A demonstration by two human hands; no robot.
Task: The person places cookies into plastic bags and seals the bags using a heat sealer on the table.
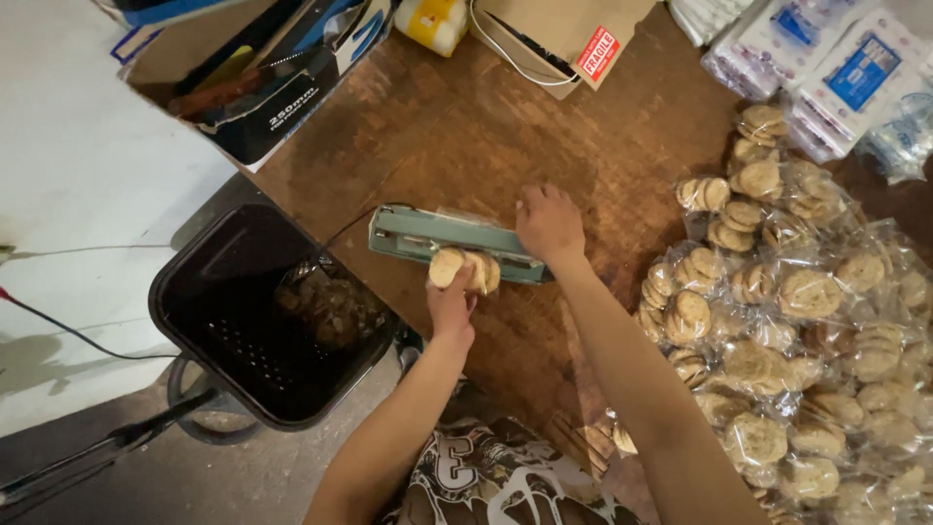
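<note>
Standing right by the wooden table [466,136] here, and the person's right hand [549,226] is flat on top of the green heat sealer [442,241], fingers held close together and curled a bit over the far end of the bar, pressing down on it. The left hand [452,309] comes up from below and has a small clear bag of cookies [465,269] pinched at its bottom, thumb on one side and the other fingers tucked behind it, so I can't tell exactly how they sit. The bag is right against the front edge of the sealer, with its open plastic end poking through under the bar and out the far side. Off to the person's right there's a big heap of bagged cookies [797,321] spread over the table, well apart from both hands. On the left, down beside the table edge, a black plastic bin [209,292] stands with some crumpled stuff inside. At the far end of the table sit a cardboard box [569,39] and some white packets [826,68] in plastic wrap.
</note>
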